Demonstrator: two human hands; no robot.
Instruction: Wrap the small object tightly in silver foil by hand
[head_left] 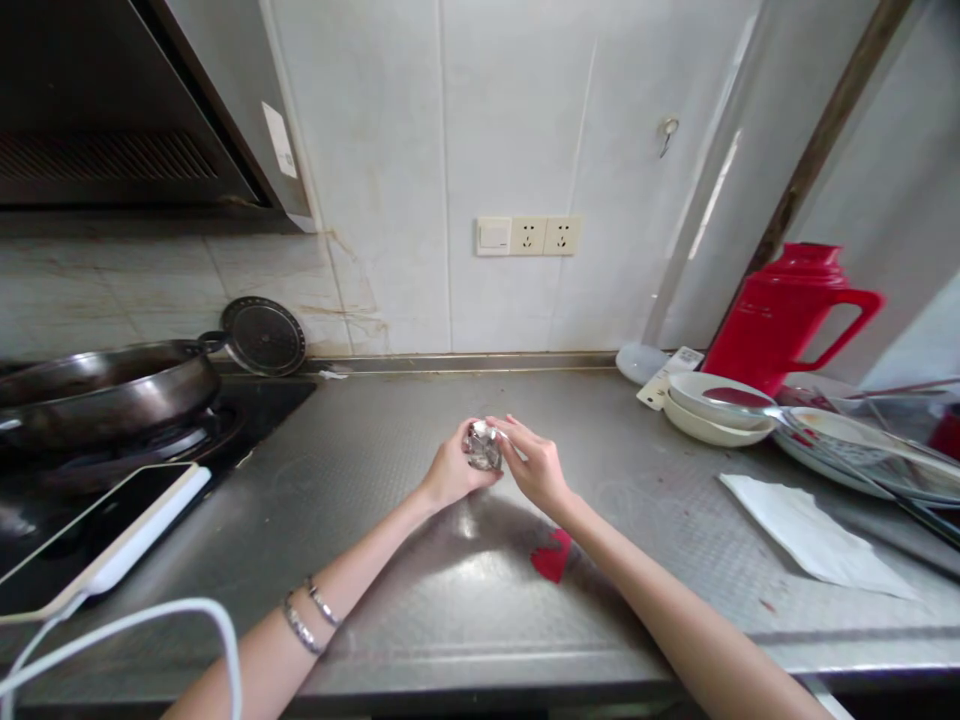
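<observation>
Head view: the work area is a stainless steel countertop (375,560) with a fine textured finish, backed by light wall tiles (510,120). Your left hand (450,468) wraps around a small, shiny silvery object (484,446), located above the middle of the countertop. Your right hand (534,465) has its fingertips at the right-hand edge of this object; whether they pinch it or only touch it cannot be told. Two bracelets sit on your left forearm. A red paper-like scrap (551,556) lies on the steel, near your right forearm.

To your left, a black cooktop (262,405) carries a wide metal pan (112,390). A round dark disc (264,336) leans against the tiles behind it. A range hood (112,110) occupies the wall above. At lower left, a white cable (187,606) runs from a phone-like device (97,540).

On the wall ahead, note one switch (493,237) beside two power sockets (545,237); a hook (667,130) is fixed higher, to the right. On your right stand a red thermos flask (780,320), stacked bowls (712,428) and assorted dishes. A white napkin-like sheet (814,535) lies in front of them.
</observation>
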